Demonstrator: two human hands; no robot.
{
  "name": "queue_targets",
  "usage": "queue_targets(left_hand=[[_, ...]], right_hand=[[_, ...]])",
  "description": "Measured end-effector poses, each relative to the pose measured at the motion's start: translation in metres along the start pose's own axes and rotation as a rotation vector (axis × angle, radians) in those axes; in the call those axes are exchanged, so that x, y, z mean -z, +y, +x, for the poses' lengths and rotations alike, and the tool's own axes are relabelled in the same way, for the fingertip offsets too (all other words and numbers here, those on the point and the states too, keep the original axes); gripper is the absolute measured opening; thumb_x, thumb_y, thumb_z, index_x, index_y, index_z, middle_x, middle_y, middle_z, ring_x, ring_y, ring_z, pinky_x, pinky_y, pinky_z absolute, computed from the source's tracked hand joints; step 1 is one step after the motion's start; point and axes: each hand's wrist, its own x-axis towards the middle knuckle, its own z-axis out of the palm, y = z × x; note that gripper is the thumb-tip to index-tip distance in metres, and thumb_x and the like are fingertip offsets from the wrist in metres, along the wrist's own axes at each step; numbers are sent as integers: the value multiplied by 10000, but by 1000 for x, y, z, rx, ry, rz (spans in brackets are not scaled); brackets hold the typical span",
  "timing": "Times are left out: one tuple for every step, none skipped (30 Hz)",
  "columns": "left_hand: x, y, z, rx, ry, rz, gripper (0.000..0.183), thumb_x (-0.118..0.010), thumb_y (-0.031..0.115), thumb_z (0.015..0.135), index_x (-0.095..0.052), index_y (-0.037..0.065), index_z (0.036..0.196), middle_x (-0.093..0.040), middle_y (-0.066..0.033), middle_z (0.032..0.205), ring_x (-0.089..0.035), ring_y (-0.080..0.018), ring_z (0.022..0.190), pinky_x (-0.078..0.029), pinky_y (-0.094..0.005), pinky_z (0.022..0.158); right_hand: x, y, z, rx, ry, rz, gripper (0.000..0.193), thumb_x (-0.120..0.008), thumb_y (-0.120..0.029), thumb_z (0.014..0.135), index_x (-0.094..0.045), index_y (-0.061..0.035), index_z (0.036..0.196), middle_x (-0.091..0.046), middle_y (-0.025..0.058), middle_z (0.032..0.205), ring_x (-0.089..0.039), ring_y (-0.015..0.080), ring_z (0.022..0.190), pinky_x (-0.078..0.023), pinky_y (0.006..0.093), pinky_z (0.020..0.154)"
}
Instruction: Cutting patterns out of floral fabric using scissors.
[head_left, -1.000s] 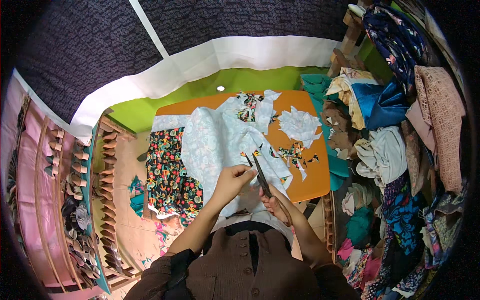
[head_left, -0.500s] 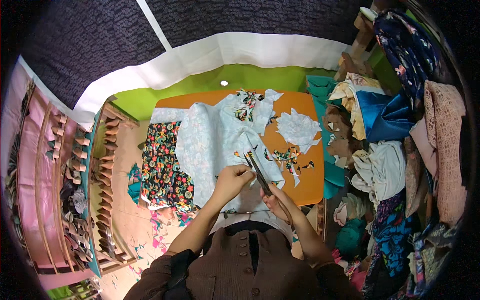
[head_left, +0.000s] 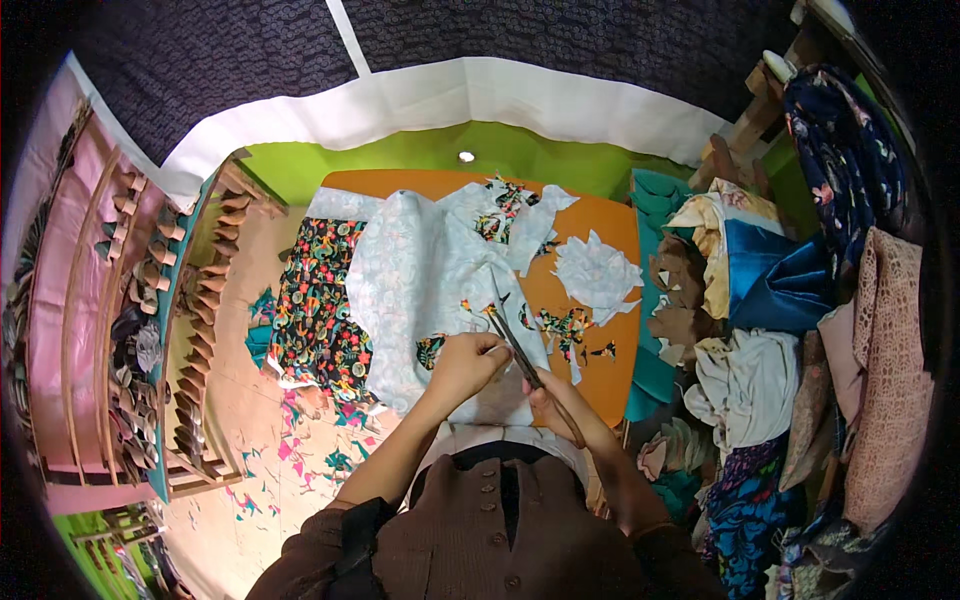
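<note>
My right hand point(head_left: 548, 400) grips large dark scissors point(head_left: 524, 358) by the handles. Their blades point away from me over the table, toward a small bright printed scrap point(head_left: 490, 307). Just left of the blades, my left hand point(head_left: 468, 364) is closed with thumb and fingertips pinched together; what they hold is too small to make out. Under both hands spreads a big floral fabric point(head_left: 400, 260), pale reverse side up. Its black, colourful printed face point(head_left: 318, 300) shows at the left. A printed patch point(head_left: 430, 350) shows beside my left hand.
The orange table point(head_left: 606, 215) carries a stack of pale jagged cut pieces point(head_left: 597, 275) and printed offcuts point(head_left: 570, 330) at the right. Wooden racks of shoe forms point(head_left: 200, 340) stand left. Folded cloth point(head_left: 745, 385) is heaped on the right. Colourful scraps point(head_left: 320, 440) litter the floor.
The view has turned slightly, so the side racks and cloth heap sit differently. Both hands and the scissors keep nearly the same place over the fabric.
</note>
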Motion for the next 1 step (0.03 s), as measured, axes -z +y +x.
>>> queue_targets(left_hand=[[2, 10, -2, 29, -38, 36, 240, -541, 244, 709, -617, 18, 735, -556, -127, 549, -540, -196, 504, -412, -300, 514]], right_hand=[[1, -4, -1, 3, -17, 54, 399, -444, -435, 833, -427, -49, 934, -396, 1, 775, -373, 64, 643, -341, 186, 547]])
